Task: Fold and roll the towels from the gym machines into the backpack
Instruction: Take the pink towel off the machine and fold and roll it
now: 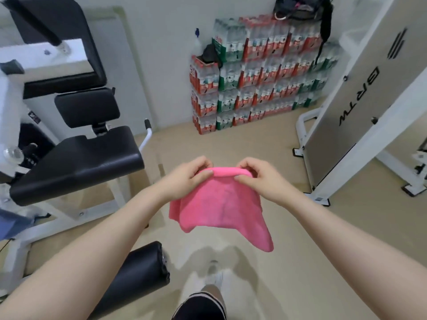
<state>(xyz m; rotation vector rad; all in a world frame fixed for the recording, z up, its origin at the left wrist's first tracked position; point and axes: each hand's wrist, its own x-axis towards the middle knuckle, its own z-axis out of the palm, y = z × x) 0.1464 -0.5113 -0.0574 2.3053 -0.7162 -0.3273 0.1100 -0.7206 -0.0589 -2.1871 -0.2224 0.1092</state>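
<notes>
The left hand (184, 179) and right hand (256, 179) each pinch the top edge of the pink towel (219, 206), held in the air above the floor (231, 144). The top edge looks turned over, so rolling seems just begun. Packing remains; a dark bag (298, 8), perhaps the backpack, sits atop the bottle packs (261, 72).

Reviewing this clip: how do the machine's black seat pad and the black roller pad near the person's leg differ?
Shape: the seat pad is broad and flat-topped with a raised lip at its front; the roller pad is a cylinder. Place: the seat pad sits raised on the white frame, left of the pink towel; the roller pad lies lower, below the towel and beside the person's leg. Both are black, smooth-covered padding.
</notes>
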